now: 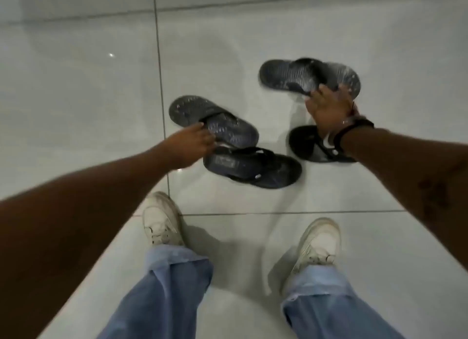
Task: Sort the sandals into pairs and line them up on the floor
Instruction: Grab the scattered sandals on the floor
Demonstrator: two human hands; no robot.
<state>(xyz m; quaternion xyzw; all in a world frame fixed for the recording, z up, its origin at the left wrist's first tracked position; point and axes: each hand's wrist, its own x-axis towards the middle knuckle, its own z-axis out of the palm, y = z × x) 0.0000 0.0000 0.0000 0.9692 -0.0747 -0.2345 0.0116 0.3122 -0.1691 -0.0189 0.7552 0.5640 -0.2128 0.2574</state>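
Observation:
Several dark sandals lie scattered on the white tiled floor [88, 85]. My left hand [192, 143] grips the strap of a grey dotted sandal [190, 108] in the middle. My right hand [329, 108] holds the strap of a matching grey dotted sandal [283, 74] farther back on the right. A dark flip-flop [253, 168] lies just below the left-hand sandal, touching it. Another black sandal with a white logo [306, 143] lies partly hidden under my right wrist.
My two white sneakers [162, 219] [319, 242] and blue jeans legs stand just in front of the sandals. Dark grout lines [159, 60] cross the glossy tiles. A wall base runs along the top of the view.

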